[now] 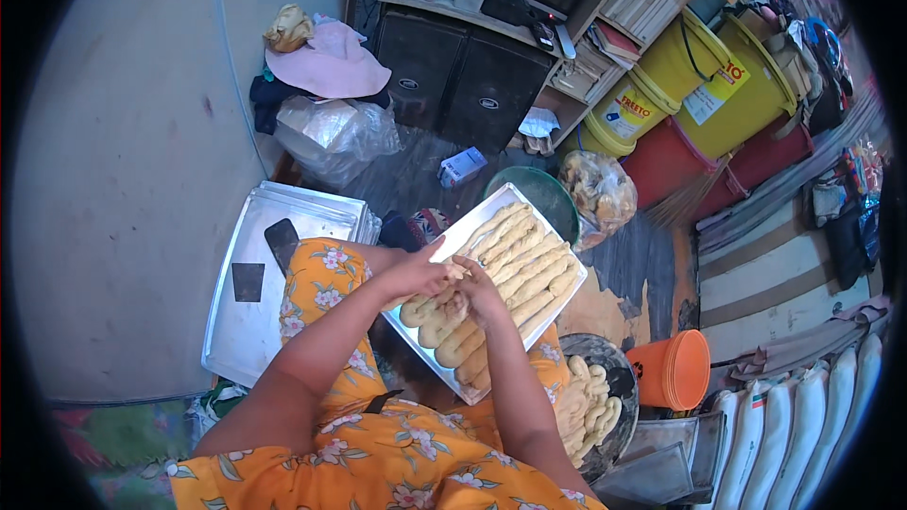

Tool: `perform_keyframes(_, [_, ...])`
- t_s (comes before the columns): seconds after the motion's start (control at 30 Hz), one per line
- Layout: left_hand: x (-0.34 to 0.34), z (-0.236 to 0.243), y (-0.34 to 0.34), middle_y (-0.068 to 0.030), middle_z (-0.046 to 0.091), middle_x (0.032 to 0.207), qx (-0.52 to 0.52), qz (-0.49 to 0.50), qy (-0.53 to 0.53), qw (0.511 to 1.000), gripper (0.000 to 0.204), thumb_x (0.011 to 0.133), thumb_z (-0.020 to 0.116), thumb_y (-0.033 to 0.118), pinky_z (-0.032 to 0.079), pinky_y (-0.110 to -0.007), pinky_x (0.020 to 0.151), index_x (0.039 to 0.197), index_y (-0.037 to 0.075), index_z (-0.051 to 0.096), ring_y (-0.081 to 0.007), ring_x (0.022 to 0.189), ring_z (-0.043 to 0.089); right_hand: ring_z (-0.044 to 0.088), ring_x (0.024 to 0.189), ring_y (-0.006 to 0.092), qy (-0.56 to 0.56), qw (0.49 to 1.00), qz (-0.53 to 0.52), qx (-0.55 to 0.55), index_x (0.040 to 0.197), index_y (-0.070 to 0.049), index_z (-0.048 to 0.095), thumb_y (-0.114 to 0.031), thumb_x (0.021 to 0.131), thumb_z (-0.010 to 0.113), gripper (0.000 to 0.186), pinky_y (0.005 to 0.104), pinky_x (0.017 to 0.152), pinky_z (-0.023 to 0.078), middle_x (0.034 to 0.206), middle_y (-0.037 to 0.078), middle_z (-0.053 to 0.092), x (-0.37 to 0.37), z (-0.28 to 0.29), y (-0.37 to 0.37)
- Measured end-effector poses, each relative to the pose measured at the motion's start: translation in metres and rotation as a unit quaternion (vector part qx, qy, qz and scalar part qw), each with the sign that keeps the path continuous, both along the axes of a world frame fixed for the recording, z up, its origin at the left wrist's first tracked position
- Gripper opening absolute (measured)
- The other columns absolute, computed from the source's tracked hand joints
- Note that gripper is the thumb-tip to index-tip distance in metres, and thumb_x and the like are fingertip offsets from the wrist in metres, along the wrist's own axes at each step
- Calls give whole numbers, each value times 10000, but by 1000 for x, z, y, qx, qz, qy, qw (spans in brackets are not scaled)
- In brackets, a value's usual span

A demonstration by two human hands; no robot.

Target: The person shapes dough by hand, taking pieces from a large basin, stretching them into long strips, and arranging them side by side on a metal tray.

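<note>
A rectangular metal tray (pixel 563 312) rests across my lap, tilted in view, with rows of long twisted dough strips (pixel 520 260) side by side on it. Over the tray's left part, my left hand (pixel 421 276) and my right hand (pixel 482 295) come together. Both hands are closed with their fingertips on a pale piece of dough (pixel 456 272), which they partly hide. More looped dough pieces (pixel 590 401) lie in a dark round basin (pixel 624 359) by my right leg.
Stacked metal trays (pixel 222 321) stand at my left, with dark flat scrapers (pixel 248 281) on top. An orange bucket (pixel 673 368) stands right of the basin. Beyond the tray are a green basin (pixel 543 191), a filled clear bag (pixel 597 194) and a small box (pixel 462 167).
</note>
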State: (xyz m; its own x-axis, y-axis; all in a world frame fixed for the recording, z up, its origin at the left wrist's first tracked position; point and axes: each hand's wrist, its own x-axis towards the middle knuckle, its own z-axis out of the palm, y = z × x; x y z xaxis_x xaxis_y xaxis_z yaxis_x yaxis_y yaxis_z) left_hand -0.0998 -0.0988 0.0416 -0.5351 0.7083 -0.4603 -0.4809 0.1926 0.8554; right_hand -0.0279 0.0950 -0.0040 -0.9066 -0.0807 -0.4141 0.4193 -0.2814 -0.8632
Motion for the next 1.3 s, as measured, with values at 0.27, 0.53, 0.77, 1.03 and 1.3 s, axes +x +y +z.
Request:
perform_keyframes(0.27, [45,-69,-55,-210,521,1116,-241,17,555,796,488,837,617,189,422,-455,937,1301,90,503,-375,1045,537,593,805,187,213,893,39,395,1054,-70,624,57,730,582,350,304,682,469,979,91,608,-101,35,53])
perform_keyframes(0.53, [43,-44,-49,-143,490,1188,-315,9,390,866,539,781,588,74,387,-478,961,1309,144,509,-373,1163,454,406,1286,279,303,613,97,723,1124,-205,632,-114,782,598,356,565,1055,258,1281,65,530,-110,-38,28])
perform_keyframes(0.77, [45,-88,-22,-130,353,1450,-226,-50,585,777,493,826,626,248,243,-561,1038,1302,183,518,-353,1337,312,352,1325,332,244,633,40,734,1217,-211,582,-203,808,604,409,601,1065,219,1353,110,475,-96,-31,34])
perform_keyframes(1.03, [31,-84,-37,-231,295,1468,-201,38,462,863,606,911,531,387,212,-534,1078,1390,50,374,-389,1363,262,280,1386,319,286,664,204,660,1395,-193,420,-484,893,511,587,645,1079,128,1492,99,323,-11,-29,-28])
perform_keyframes(1.3, [55,-113,-21,-260,234,1489,-192,53,462,864,634,986,356,424,134,-444,1140,1426,-28,291,-386,1399,179,223,1409,312,229,728,37,645,1430,-164,363,-351,850,598,653,643,1090,97,1521,136,243,1,-60,-58])
